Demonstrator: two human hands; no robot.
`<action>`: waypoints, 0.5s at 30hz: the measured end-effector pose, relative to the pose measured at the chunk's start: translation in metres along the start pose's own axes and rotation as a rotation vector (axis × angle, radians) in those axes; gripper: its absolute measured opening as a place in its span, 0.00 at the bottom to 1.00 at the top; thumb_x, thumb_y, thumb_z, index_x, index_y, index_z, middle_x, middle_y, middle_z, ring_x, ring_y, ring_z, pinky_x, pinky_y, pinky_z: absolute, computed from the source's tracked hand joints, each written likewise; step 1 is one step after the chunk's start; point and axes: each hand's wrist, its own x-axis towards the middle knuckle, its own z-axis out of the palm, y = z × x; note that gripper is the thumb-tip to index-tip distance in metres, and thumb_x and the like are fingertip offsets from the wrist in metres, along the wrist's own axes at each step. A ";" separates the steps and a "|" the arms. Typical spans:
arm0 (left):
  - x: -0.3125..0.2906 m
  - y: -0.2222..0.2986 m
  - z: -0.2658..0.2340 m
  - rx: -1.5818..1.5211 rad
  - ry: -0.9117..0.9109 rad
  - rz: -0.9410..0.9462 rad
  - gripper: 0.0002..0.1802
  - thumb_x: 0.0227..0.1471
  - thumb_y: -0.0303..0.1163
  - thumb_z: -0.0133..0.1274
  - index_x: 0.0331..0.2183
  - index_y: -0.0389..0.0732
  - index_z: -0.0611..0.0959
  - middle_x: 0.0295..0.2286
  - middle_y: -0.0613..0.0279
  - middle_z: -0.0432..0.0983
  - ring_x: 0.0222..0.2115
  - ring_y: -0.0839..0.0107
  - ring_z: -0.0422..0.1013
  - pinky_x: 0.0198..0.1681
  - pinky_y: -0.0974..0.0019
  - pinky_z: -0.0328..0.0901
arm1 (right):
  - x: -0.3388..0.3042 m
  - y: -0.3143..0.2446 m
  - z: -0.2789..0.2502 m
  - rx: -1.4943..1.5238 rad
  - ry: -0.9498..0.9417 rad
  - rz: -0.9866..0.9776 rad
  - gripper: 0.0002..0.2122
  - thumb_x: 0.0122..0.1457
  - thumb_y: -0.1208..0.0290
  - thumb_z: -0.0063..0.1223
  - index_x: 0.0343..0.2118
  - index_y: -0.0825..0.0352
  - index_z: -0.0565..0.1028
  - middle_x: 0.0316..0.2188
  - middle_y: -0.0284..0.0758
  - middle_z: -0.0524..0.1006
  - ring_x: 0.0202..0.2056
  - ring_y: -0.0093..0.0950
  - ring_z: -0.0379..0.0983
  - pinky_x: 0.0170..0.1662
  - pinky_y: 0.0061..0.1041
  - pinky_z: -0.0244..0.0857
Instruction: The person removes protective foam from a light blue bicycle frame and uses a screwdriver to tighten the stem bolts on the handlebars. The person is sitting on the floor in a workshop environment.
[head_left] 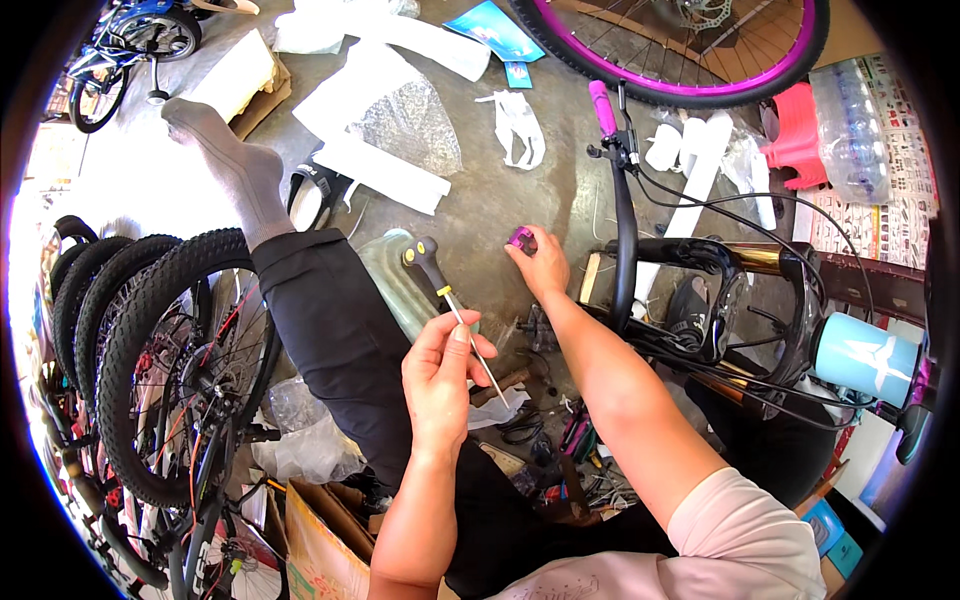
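Note:
Near the middle, my left hand (438, 375) is closed around the thin metal shaft of a screwdriver (428, 266). Its black-and-yellow handle points up and away, while the tip slants down to the right. Farther off and a little to the right, my right hand (543, 268) pinches a small purple part (520, 238) between thumb and fingers. What kind of part it is I cannot make out. Just right of that hand rises a black handlebar (626, 230) with a purple grip (602, 108). A glossy black fork (708, 340) lies behind my right forearm.
A purple-rimmed wheel (800, 50) lies at the top right. Several bicycles with knobbly tyres (125, 370) crowd the left. Bubble wrap (410, 120) and white foam cover part of the floor. Tools (578, 435) and small parts are heaped below my hands, beside a cardboard box (320, 545).

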 end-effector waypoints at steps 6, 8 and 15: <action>0.000 -0.001 0.002 -0.003 -0.022 -0.021 0.12 0.65 0.32 0.49 0.44 0.36 0.81 0.25 0.61 0.78 0.18 0.80 0.67 0.23 0.76 0.63 | -0.002 -0.001 -0.001 -0.024 -0.051 0.058 0.23 0.50 0.55 0.68 0.50 0.51 0.75 0.42 0.38 0.76 0.46 0.41 0.74 0.48 0.41 0.69; 0.000 -0.001 0.003 0.001 -0.013 -0.023 0.11 0.65 0.31 0.49 0.44 0.36 0.82 0.25 0.61 0.78 0.18 0.80 0.67 0.23 0.76 0.62 | -0.002 0.000 -0.001 -0.029 -0.070 0.060 0.24 0.51 0.55 0.67 0.51 0.50 0.75 0.43 0.38 0.75 0.47 0.42 0.73 0.48 0.41 0.68; 0.000 -0.002 0.002 -0.007 -0.019 -0.035 0.12 0.65 0.31 0.49 0.44 0.36 0.82 0.25 0.62 0.79 0.18 0.80 0.67 0.23 0.76 0.62 | -0.003 -0.001 -0.002 -0.019 -0.076 0.060 0.24 0.51 0.56 0.67 0.51 0.50 0.75 0.43 0.38 0.75 0.48 0.42 0.73 0.49 0.42 0.68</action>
